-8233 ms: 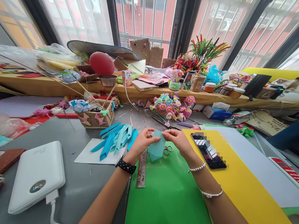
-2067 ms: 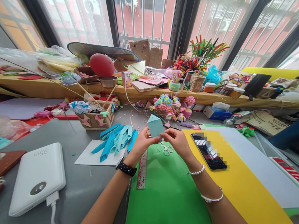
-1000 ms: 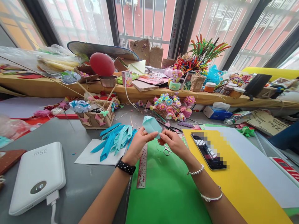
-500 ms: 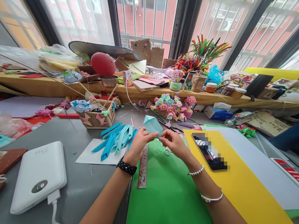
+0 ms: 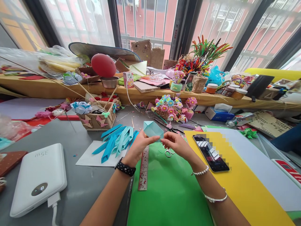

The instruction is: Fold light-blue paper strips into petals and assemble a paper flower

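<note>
A light-blue sheet of folded paper (image 5: 152,129) is held up above the green mat, its top corner creased. My left hand (image 5: 140,145) pinches its lower left side, thumb laid across the front. At the paper's lower right corner, the fingertips of my right hand (image 5: 174,143) are closed on the edge. Just below the hands, a pair of scissors (image 5: 168,153) rests on the green mat (image 5: 169,194), partly hidden. A ruler with a red pattern (image 5: 143,171) lies by the left wrist. Several folded blue paper strips (image 5: 110,144) are piled on a white sheet (image 5: 88,155) to the left.
A white power bank (image 5: 39,179) with a cable lies at the left. To the right, a phone (image 5: 211,153) rests on yellow paper (image 5: 244,188). Behind stand a cardboard box (image 5: 97,121), crocheted flowers (image 5: 170,106) and a tissue box (image 5: 217,113). A cluttered ledge (image 5: 145,94) runs below the windows.
The folded paper and both hands have dropped slightly, and the paper is tilted a little differently. My right forearm has shifted slightly to the right. Both hands keep their hold.
</note>
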A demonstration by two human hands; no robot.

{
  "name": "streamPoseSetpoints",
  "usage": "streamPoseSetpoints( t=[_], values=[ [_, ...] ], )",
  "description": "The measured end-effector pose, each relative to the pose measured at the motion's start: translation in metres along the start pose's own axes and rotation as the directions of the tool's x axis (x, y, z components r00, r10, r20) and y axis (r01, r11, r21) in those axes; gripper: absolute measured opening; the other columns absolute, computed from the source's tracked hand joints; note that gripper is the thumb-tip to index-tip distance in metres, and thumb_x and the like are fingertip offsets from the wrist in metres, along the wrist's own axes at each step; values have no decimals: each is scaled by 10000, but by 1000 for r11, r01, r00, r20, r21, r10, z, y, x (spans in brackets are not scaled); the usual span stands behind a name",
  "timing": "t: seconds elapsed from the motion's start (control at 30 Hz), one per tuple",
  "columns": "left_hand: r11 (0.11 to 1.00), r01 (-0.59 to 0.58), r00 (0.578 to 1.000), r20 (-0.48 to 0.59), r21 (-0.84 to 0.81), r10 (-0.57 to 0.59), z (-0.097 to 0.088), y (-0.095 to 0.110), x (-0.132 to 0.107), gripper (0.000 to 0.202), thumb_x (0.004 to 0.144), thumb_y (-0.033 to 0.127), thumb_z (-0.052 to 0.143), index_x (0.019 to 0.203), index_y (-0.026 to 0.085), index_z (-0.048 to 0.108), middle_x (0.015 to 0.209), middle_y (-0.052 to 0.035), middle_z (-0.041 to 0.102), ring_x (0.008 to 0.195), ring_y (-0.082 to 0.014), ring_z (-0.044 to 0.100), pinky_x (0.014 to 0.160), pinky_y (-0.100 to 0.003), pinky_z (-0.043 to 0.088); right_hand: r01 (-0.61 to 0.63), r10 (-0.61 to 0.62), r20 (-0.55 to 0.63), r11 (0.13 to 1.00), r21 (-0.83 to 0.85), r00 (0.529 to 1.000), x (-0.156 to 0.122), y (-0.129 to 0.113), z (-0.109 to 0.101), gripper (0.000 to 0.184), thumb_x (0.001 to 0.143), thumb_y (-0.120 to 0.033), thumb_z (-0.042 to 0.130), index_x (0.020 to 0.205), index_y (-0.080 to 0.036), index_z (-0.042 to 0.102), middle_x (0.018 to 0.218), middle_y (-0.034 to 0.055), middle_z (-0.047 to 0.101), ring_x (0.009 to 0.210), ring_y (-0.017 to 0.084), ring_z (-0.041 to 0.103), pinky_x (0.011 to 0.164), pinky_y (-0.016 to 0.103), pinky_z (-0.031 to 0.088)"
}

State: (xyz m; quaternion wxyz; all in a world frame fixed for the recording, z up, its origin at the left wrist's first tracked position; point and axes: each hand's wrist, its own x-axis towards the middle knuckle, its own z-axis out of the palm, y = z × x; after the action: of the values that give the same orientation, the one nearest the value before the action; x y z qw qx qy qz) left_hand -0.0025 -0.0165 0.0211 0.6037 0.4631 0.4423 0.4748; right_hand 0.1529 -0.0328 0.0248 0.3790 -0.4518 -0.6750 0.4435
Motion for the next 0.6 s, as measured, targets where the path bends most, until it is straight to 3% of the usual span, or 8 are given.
streamPoseSetpoints(
  t=[0.17, 0.3, 0.4, 0.6],
  values=[
    [1000, 26, 998, 63, -5, -26, -11, 17, 0, 420, 564, 332, 686, 926, 191, 527, 680, 24, 562, 572, -91, 516, 515, -197, 377, -46, 53, 150, 998, -49, 987, -5, 0, -16, 242, 737, -394, 521, 678, -161, 489, 612, -11, 532, 555, 104, 525, 518, 221, 401],
    [996, -31, 997, 68, 82, 26, -15, 23, 0, 269, 557, 319, 689, 776, 173, 636, 707, -10, 605, 578, -90, 506, 512, -191, 362, -69, 72, 226, 997, -21, 971, -6, 1, -25, 246, 727, -398, 534, 670, -162, 498, 608, -10, 548, 554, 103, 521, 535, 229, 415],
    [994, -41, 999, 16, 102, 39, -15, 20, 1, 217, 496, 291, 724, 661, 169, 652, 655, -11, 608, 549, -95, 490, 488, -197, 343, -90, 85, 158, 996, 25, 984, -5, 2, -25, 261, 710, -412, 551, 677, -155, 525, 610, -5, 569, 562, 102, 536, 548, 232, 431],
    [990, -64, 998, 1, 124, 64, -12, 14, 3, 218, 480, 298, 730, 619, 163, 631, 605, -3, 603, 542, -95, 493, 488, -193, 354, -85, 95, -71, 987, 139, 993, -1, 4, -16, 282, 668, -413, 592, 720, -138, 562, 558, -6, 576, 506, 104, 561, 496, 229, 459]
  ],
)
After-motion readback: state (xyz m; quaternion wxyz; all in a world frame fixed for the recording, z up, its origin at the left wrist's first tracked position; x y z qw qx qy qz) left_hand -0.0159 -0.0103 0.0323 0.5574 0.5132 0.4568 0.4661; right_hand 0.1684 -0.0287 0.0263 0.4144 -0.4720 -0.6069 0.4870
